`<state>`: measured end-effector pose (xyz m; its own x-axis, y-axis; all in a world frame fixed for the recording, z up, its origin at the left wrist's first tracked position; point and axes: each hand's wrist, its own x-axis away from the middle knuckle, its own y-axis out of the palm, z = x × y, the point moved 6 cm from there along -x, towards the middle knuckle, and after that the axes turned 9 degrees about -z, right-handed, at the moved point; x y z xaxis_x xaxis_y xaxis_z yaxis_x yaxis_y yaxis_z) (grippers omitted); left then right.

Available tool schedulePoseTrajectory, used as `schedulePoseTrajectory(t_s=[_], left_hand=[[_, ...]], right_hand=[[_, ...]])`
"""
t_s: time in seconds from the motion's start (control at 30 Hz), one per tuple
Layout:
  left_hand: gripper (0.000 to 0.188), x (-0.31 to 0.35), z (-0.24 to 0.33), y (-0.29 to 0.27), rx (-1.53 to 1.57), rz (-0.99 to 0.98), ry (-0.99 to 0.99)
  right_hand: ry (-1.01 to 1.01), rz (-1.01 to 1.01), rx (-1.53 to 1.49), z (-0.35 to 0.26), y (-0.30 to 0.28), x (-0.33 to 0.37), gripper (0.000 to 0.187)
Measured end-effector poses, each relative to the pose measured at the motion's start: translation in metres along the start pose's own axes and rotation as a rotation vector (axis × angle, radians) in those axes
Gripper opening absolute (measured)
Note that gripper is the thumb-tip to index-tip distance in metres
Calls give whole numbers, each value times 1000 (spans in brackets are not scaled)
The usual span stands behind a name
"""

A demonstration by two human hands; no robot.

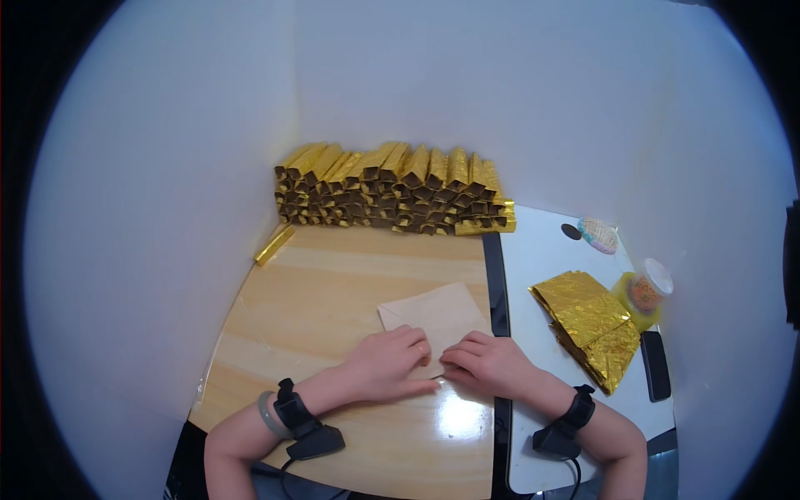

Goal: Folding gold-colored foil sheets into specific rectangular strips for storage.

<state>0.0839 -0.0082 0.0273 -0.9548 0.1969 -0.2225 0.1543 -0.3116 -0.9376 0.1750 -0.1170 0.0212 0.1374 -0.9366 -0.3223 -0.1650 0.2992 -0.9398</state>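
A light-brown sheet of paper (437,310) lies tilted on the wood-patterned table in front of me. My left hand (387,362) is at its near left edge, with the fingers curled onto the paper and the thumb stretched along the near side. Close by on the right, my right hand (487,362) is closed on the sheet's near right edge, fingertips pressed together. The two sets of fingertips are only a small gap apart. Part of the near edge is hidden under my fingers. Each wrist wears a black strapped device, and a pale bangle circles the left one.
At the back stands a stack of gold foil-paper tubes (387,187); one gold tube (274,245) lies apart at left. On the white board (533,425) are folded gold foil sheets (587,312), a paper cup (650,286), a yellow roll (646,317), a phone (656,367) and a patterned oval item (598,236).
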Motion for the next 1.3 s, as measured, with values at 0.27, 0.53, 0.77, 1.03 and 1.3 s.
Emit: schedulePoseTrajectory(t_s=[0.27, 0.53, 0.77, 1.03, 1.3], left_hand=[[16, 8, -20, 6, 231, -50, -200], [11, 8, -38, 5, 441, 57, -219], [8, 8, -36, -4, 442, -67, -337], [10, 10, -34, -3, 345, -52, -360], [15, 11, -39, 4, 472, -225, -502]], right_hand=[[128, 10, -273, 12, -3, -3, 11], [314, -43, -527, 36, 9, 6, 13], [329, -30, -688, 31, 9, 4, 11], [279, 32, -371, 24, -1, 4, 7], [353, -102, -493, 31, 12, 2, 18]])
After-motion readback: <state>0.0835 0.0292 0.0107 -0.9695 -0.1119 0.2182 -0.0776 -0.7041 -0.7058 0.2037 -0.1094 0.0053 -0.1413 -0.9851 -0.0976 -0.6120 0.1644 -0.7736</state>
